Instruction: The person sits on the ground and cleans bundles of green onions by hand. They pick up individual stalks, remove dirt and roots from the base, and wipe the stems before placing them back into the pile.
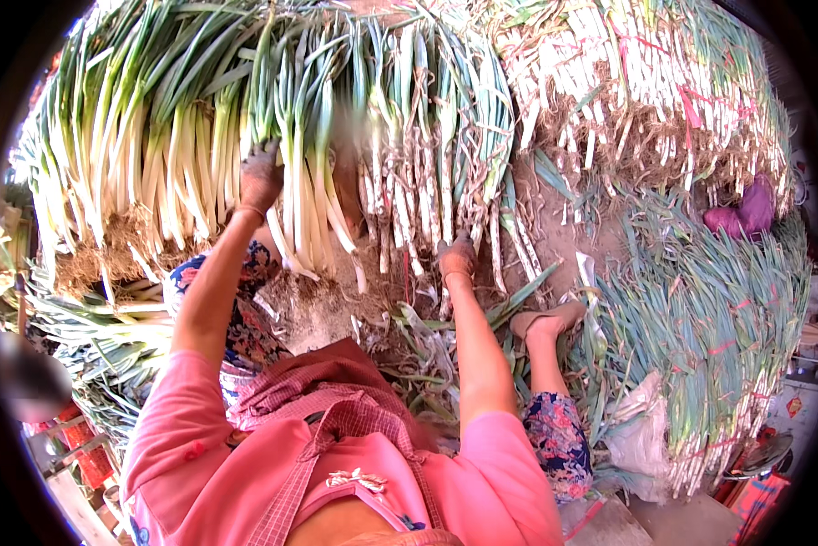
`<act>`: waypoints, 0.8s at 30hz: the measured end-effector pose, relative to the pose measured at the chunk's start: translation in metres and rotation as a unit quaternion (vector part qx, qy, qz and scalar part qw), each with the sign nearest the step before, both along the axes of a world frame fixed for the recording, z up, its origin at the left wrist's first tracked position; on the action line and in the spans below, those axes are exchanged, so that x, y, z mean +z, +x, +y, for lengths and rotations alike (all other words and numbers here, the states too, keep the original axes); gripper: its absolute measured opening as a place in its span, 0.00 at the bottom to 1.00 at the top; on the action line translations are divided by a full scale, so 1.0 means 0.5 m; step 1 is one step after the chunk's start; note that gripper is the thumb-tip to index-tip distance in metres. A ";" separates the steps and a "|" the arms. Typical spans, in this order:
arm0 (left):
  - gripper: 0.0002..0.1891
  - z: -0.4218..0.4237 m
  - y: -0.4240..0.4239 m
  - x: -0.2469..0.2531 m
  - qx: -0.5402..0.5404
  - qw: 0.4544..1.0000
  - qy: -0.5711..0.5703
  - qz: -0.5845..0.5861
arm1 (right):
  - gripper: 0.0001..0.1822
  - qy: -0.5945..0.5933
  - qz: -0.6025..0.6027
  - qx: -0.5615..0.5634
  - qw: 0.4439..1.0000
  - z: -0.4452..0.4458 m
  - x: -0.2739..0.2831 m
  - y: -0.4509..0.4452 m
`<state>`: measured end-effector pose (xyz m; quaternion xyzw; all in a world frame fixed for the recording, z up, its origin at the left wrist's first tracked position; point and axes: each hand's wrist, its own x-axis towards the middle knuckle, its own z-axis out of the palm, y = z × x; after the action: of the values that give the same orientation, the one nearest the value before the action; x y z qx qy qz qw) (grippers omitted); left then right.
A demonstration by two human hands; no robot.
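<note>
My left hand [262, 179], its fingers dark and apparently gloved, is closed around a large green onion [263, 112] whose leaves point away from me. Clean white-stemmed green onions [306, 225] lie just right of that hand. Lower and to the right, my right hand [457, 256] grips the lower part of a dirty, unpeeled green onion [446, 181]; a root end shows below the hand. More unpeeled green onions [402, 198] with dry skins lie in a row beyond it. The fingers of both hands are partly hidden from above.
Clean onions [170, 164] with brown roots are heaped at left. Tied bundles [627, 102] lie at upper right, others [709, 327] at right. Leaf scraps [422, 348] litter the soil before me. My right foot [549, 319] is beside a white plastic sack [637, 437]; a purple object [743, 215] sits farther right.
</note>
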<state>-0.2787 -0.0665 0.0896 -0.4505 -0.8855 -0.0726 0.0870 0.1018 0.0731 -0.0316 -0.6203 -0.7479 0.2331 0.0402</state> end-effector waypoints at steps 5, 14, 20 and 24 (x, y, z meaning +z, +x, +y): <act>0.16 0.107 0.153 -0.060 -0.121 0.881 0.135 -0.438 | 0.40 -0.257 0.167 0.013 0.952 0.059 -0.042 -0.006; 0.29 0.194 0.401 -0.071 0.128 0.386 0.219 -0.887 | 0.32 -0.224 0.290 -0.012 0.930 -0.337 0.262 0.131; 0.13 0.131 0.494 -0.083 0.199 0.433 0.266 -0.838 | 0.18 0.113 0.071 0.075 0.988 -0.459 0.324 0.230; 0.11 0.124 0.506 -0.134 0.150 0.260 0.297 -0.906 | 0.19 0.168 0.058 0.046 0.983 -0.479 0.330 0.270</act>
<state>-0.0256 -0.0043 0.0228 0.1070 -0.3554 -0.6772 -0.6353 0.2366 -0.1664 0.1332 -0.5548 -0.8007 0.1418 0.1760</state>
